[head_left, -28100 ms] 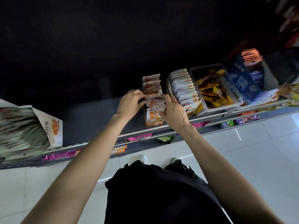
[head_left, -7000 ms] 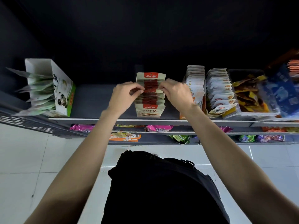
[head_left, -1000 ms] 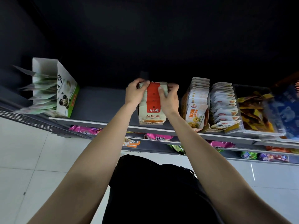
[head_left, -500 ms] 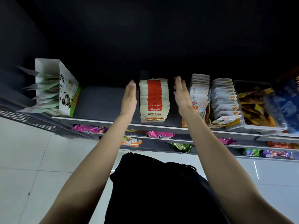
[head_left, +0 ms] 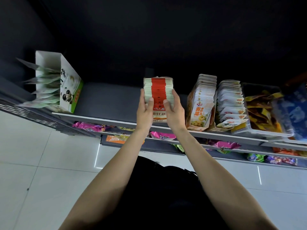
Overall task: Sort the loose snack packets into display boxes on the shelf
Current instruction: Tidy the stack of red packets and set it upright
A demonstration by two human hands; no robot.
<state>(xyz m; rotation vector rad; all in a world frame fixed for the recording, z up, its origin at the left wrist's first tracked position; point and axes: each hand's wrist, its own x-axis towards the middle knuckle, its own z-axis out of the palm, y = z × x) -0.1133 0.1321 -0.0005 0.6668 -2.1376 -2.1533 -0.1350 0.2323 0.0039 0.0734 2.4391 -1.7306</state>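
Observation:
A stack of cream snack packets with a red stripe [head_left: 158, 90] stands upright on the dark grey shelf [head_left: 108, 100], near its front edge. My left hand [head_left: 146, 112] grips the stack's left side, thumb lying over the front packets. My right hand [head_left: 174, 112] grips the right side the same way, so the stack is squeezed between both hands. To the right stands an orange display box of yellow-labelled packets [head_left: 201, 103], and beside it a row of white packets [head_left: 230, 103].
A white panda-printed display box [head_left: 66, 83] with green packets sits at the shelf's left end. A clear tub of yellow-brown packets [head_left: 264, 112] and a blue box [head_left: 294, 110] stand at the far right. Lower shelves hold pink and green packets [head_left: 90, 127]. White floor tiles lie below.
Half a second ago both hands were held flat and apart on either side of the stack. They have closed in and now grip it from both sides.

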